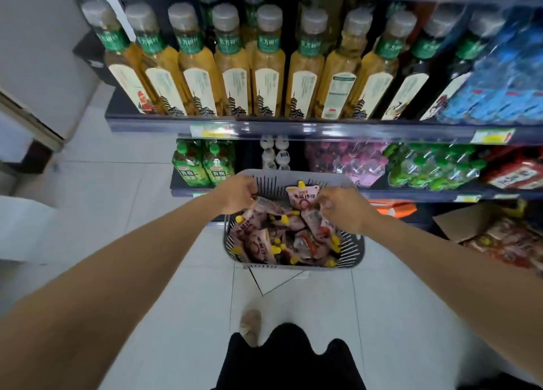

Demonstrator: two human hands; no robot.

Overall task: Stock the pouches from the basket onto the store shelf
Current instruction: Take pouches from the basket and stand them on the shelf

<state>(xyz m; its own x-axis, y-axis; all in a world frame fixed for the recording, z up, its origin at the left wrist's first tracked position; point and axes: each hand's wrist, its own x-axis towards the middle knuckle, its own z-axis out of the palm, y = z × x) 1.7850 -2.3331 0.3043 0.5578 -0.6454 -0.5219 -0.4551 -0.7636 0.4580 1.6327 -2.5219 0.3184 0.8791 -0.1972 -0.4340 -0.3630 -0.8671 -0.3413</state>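
A grey slatted basket (354,250) sits on the white tile floor in front of the shelving, full of several pink pouches (258,247) with yellow caps. My left hand (235,194) reaches in at the basket's far left corner, fingers closed on a pouch (266,205) lying there. My right hand (343,209) is over the basket's right side, pinching an upright pouch (302,197) whose yellow cap points up. The low store shelf (411,195) runs just behind the basket.
The upper shelf holds a row of tea bottles (266,63) and blue water packs (505,75). The low shelf carries green bottles (202,163), pink bags (346,160), green bags (432,166) and red packs (517,175). An open cardboard box (470,222) stands at right. My shoe (250,326) is below the basket.
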